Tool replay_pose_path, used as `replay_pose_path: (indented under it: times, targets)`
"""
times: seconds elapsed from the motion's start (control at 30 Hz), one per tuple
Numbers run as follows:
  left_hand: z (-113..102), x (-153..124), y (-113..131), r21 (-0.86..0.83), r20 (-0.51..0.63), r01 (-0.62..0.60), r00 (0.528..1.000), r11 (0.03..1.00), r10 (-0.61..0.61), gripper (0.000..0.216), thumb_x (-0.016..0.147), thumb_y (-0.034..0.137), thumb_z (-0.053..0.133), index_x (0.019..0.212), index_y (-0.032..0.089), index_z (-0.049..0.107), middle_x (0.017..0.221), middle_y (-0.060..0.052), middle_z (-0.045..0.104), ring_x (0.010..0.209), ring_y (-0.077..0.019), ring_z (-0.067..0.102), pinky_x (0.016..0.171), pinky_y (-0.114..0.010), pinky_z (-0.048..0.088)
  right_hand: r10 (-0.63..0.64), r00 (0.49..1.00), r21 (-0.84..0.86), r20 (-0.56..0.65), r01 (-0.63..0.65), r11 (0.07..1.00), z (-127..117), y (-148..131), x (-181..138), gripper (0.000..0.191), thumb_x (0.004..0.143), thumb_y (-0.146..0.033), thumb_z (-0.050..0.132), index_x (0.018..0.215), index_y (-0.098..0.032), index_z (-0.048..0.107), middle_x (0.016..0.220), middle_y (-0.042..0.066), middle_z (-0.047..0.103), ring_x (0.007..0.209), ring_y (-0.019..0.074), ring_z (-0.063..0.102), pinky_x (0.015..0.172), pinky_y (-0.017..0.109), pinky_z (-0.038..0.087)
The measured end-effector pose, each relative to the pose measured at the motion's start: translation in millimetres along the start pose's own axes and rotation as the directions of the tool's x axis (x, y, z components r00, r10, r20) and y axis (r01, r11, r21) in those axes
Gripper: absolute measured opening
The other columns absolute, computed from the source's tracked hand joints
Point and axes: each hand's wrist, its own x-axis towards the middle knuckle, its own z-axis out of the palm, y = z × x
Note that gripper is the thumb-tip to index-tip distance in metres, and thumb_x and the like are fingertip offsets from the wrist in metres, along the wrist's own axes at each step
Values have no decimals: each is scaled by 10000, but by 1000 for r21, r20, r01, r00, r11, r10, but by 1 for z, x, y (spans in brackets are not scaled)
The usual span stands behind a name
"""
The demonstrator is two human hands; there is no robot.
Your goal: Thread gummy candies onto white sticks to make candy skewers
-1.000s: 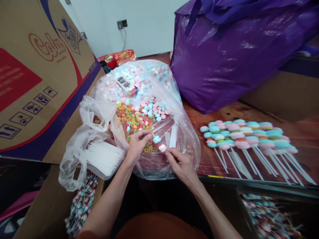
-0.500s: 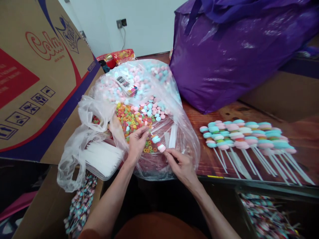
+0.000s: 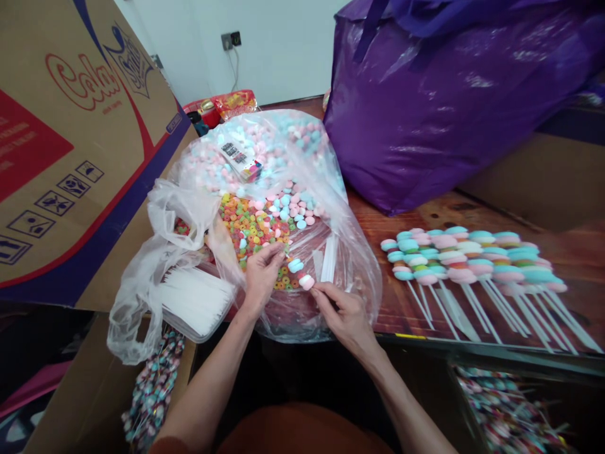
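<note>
Pale blue, white and pink marshmallows are seen on the candy skewer (image 3: 295, 265), which is slanted between the hands above the clear plastic bag (image 3: 360, 277), near the gummy rings (image 3: 249, 221). Its lower end is grasped in the right hand's (image 3: 347, 313) grip, beside the pink piece. The left hand's (image 3: 261, 272) fingertips are drawn together at the upper tip; whether anything is pinched there cannot be told.

Almost nothing has been altered over the last second: the pose is kept and no piece has visibly been added, so the threading seems to be held at one stage. The assembled skewers (image 3: 460, 255) on the desk (image 3: 366, 217) are likewise unchanged.

The stick's lower part is covered by the right fingers. The purple bag (image 3: 439, 120) is cut off above, and the sweets in the lower-right box (image 3: 513, 410) are blurred.
</note>
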Motion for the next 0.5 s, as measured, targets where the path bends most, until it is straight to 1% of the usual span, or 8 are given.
replay_pose_path:
  times: [0.13, 0.23, 0.3, 0.37, 0.43, 0.5]
  targets:
    - [0, -3, -1, 46, 14, -9, 1000, 999, 8, 265, 769, 285, 740, 1010, 181, 773, 1018, -55, 771, 930, -178, 696, 880, -310, 554, -1, 1000, 0, 5, 1, 1000, 0, -1, 1, 214, 961, -254, 530, 903, -162, 714, 711, 12, 699, 575, 124, 616, 577, 210, 456]
    - [0, -5, 2, 21, 14, 1, 1000, 1000, -1, 268, 792, 358, 730, 996, 188, 768, 977, -38, 760, 884, -158, 685, 845, -291, 553, 24, 1000, -13, 7, -24, 1000, 0, -1, 1, 219, 965, -259, 526, 885, -161, 705, 672, -1, 662, 554, 115, 594, 561, 204, 438]
    - [0, -6, 5, -73, 6, 67, 998, 995, -67, 295, 763, 396, 758, 959, 176, 755, 908, -25, 744, 807, -134, 670, 783, -270, 555, 38, 999, -14, 21, -37, 999, 0, -1, 1, 222, 970, -267, 522, 889, -164, 701, 682, -1, 663, 559, 113, 593, 565, 203, 435]
    - [2, -5, 9, -181, 34, 157, 988, 971, -153, 328, 699, 389, 813, 919, 159, 735, 849, -13, 724, 765, -117, 655, 747, -251, 546, 44, 998, -13, 43, -44, 999, 0, -1, 2, 220, 974, -274, 516, 912, -170, 700, 705, 1, 675, 573, 115, 597, 580, 207, 440]
    - [5, -6, 13, -250, 78, 238, 971, 938, -226, 366, 644, 357, 856, 910, 151, 714, 826, -8, 713, 771, -112, 652, 744, -239, 533, 46, 998, -18, 49, -45, 999, 0, -1, 2, 221, 977, -280, 508, 914, -177, 694, 678, -4, 659, 552, 115, 579, 566, 212, 433]
    - [10, -8, 15, -297, 109, 296, 955, 908, -276, 411, 614, 332, 877, 932, 151, 691, 833, -10, 713, 794, -115, 657, 744, -231, 521, 38, 999, -27, 36, -37, 999, -1, -2, 3, 227, 977, -277, 497, 874, -183, 676, 618, -16, 613, 511, 112, 544, 529, 214, 410]
